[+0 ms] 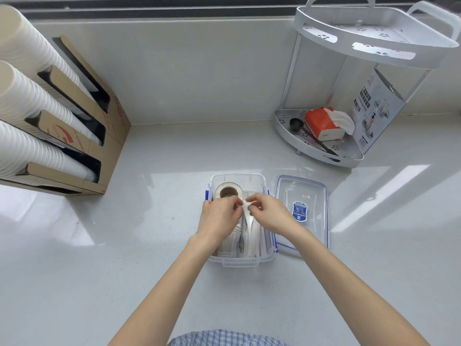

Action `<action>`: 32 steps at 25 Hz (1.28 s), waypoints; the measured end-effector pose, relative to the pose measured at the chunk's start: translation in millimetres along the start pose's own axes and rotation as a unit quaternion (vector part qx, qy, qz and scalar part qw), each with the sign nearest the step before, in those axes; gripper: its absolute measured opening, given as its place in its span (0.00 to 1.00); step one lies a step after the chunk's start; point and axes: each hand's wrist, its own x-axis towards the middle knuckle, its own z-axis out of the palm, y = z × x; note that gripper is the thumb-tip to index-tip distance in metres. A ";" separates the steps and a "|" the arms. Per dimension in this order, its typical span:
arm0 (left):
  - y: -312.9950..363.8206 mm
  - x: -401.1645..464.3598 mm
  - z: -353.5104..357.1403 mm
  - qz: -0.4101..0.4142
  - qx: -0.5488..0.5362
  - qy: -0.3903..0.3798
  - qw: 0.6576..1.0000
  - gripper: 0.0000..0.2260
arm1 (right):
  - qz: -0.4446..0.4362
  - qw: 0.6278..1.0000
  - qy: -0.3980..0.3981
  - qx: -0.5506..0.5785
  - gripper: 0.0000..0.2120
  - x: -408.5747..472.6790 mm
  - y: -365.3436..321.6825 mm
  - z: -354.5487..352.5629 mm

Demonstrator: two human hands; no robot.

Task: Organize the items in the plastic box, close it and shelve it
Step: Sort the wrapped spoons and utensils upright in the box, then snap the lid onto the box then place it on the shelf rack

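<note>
A clear plastic box (239, 261) with blue clips stands open on the white counter, near the middle. A roll of tape (228, 191) stands at its far left end. White packets (252, 240) stand on edge along its length. Both hands are over the box. My left hand (219, 216) and my right hand (270, 212) pinch the top of a white packet between their fingertips. The clear lid (303, 211) with a blue label lies flat on the counter just right of the box.
A white two-tier corner shelf (374, 38) stands at the back right; its lower tier holds an orange tissue pack (324, 123), a black scoop (296, 124) and a printed card. A cardboard holder (99, 136) with stacks of paper cups fills the left side.
</note>
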 end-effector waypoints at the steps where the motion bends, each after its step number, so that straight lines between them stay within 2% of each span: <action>1: 2.6 0.7 -4.6 0.001 -0.010 0.000 1.000 0.13 | -0.004 0.999 0.020 0.025 0.16 1.1 2.3 -4.7; 8: 37.4 -1.1 -10.1 0.002 -0.143 -0.003 0.990 0.13 | 0.022 0.992 0.078 0.097 0.15 -0.2 32.7 -40.2; 13: 74.1 -1.6 7.0 -0.002 -0.182 -0.034 0.983 0.16 | 0.074 0.988 0.113 0.080 0.17 -1.0 65.9 -50.7; 19: 118.1 16.2 38.6 -0.046 -0.148 -0.138 0.978 0.20 | 0.181 0.974 0.126 0.047 0.22 -6.0 103.0 -52.1; 23: 120.6 31.5 61.5 -0.107 -0.127 -0.189 0.968 0.19 | 0.212 0.968 0.128 0.046 0.23 -9.0 116.3 -55.2; 26: 119.0 39.5 71.2 -0.159 -0.130 -0.191 0.960 0.25 | 0.224 0.966 0.119 0.054 0.23 -7.8 125.4 -57.9; 32: 122.4 43.3 82.2 -0.159 -0.072 -0.183 0.967 0.31 | 0.231 0.967 0.102 0.024 0.18 -5.4 129.6 -57.6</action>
